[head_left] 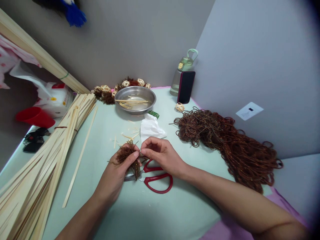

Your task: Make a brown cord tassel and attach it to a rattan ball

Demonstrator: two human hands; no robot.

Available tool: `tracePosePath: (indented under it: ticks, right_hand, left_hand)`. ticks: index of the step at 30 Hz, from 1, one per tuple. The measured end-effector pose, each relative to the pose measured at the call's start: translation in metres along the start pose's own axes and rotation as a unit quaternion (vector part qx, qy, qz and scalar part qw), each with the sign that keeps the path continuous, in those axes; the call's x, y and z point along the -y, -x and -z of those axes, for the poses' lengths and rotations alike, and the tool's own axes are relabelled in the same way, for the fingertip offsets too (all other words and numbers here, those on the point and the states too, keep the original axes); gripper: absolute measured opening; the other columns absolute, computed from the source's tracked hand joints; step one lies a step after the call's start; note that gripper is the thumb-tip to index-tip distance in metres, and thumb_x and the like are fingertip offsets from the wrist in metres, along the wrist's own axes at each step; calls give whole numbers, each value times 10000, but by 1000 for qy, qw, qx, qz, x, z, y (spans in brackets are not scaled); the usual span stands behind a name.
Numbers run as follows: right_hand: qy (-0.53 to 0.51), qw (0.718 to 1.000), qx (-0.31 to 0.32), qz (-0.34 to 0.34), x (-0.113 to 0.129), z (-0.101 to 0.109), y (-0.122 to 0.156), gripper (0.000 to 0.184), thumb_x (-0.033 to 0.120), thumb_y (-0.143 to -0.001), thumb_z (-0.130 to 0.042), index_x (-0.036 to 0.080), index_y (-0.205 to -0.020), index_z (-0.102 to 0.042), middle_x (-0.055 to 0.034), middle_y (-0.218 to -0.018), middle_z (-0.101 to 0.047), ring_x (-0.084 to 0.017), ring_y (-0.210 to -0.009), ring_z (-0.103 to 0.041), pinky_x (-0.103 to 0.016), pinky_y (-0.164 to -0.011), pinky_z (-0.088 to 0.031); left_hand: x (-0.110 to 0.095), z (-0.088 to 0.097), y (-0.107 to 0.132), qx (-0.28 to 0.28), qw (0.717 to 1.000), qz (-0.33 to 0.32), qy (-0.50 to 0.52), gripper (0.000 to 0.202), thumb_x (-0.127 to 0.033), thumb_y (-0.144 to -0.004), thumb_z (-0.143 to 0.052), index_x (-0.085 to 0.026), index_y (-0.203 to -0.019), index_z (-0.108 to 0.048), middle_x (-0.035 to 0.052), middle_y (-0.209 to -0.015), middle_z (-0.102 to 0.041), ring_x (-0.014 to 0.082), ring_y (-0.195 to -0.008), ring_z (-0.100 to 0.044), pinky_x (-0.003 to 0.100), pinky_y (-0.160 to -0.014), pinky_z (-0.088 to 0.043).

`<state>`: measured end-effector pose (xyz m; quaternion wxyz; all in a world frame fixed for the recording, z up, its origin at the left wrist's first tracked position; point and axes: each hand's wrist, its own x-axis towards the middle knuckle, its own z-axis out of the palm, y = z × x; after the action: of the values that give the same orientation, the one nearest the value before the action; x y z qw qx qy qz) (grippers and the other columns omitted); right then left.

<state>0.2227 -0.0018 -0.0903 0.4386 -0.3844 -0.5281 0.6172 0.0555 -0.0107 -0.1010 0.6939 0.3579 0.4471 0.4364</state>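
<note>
A brown yarn tassel (126,154) with short frayed ends is held between the thumb and fingers of my left hand (120,166). Close beside it, my right hand (160,153) is pinched, thumb against forefinger, at the tassel's right side. What sits in that pinch is too small to make out. Red-handled scissors (158,191) lie on the table just beneath both hands, their blades partly covered by the tassel and my left hand. A crumpled white tissue (150,127) is spread just beyond my right hand.
Long pale bamboo strips (50,156) are piled on the left, with one loose strip (80,160) beside them. A metal bowl (136,111) holds water and strips. Brown yarn (225,143) heaps at right. A phone (186,87) leans on a bottle (175,81) behind a small woven ball (179,107).
</note>
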Motion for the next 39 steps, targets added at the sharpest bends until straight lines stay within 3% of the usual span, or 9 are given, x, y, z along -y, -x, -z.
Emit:
tracePosePath:
  ticks: [4,11,17,23,27,30,35,39]
  right_hand:
    - [-55,998,7,-14,3,-3,0,243,375,-801,-750,175,-834,-616,13,-717,-637,-142,-646,-631,-297,-666,-502]
    - [62,997,-20,33,3,-2,1,81,195,-832,-690,170,-876,-626,15,-772,-595,-112,-705,-539,-256,-690,-450]
    - [60,997,-14,45,0,-1,1,128,144,-812,-670,171,-900,-581,21,-794,-554,-113,-729,-510,-266,-723,-437]
    - [62,997,-25,35,2,-3,2,136,152,-807,-652,181,-906,-565,16,-798,-544,-119,-729,-507,-272,-716,-443]
    - [64,997,-20,28,1,-3,2,164,128,-781,-640,183,-910,-555,14,-809,-546,-119,-730,-504,-267,-700,-443]
    - [62,998,-21,26,0,-2,2,202,91,-758,-628,184,-918,-548,15,-817,-553,-118,-734,-506,-265,-703,-438]
    - [41,999,-16,9,0,-4,3,229,70,-749,-620,183,-932,-540,26,-804,-557,-108,-708,-503,-261,-688,-425]
    - [26,1000,-6,1,-1,-6,3,214,80,-758,-625,182,-923,-536,33,-785,-548,-103,-684,-500,-259,-667,-419]
  left_hand:
    - [-1,0,0,4,1000,6,2,169,-301,-776,-770,-218,-881,-667,-39,-797,-628,105,-650,-596,212,-623,-508]
    - [-2,0,2,-8,999,46,-2,193,-332,-741,-788,-206,-845,-686,-32,-675,-632,117,-609,-585,212,-579,-476]
    - [-5,-3,2,-13,998,42,36,191,-320,-735,-791,-193,-846,-701,-22,-806,-644,103,-664,-577,213,-646,-498]
    - [-3,0,0,16,999,43,-5,204,-330,-744,-791,-194,-855,-688,-18,-742,-631,115,-643,-582,213,-616,-478]
    - [-4,0,2,12,999,45,20,194,-311,-750,-788,-197,-876,-694,-10,-829,-639,105,-666,-576,207,-639,-485]
    - [-7,0,2,25,998,33,44,149,-283,-784,-762,-203,-880,-682,-16,-890,-616,101,-721,-574,201,-695,-494]
    - [-9,1,3,60,996,13,60,82,-260,-844,-708,-210,-865,-647,-23,-832,-581,99,-726,-546,184,-694,-492]
    - [-11,0,5,76,995,-19,62,73,-248,-870,-680,-212,-832,-629,-8,-913,-625,112,-808,-568,180,-739,-497]
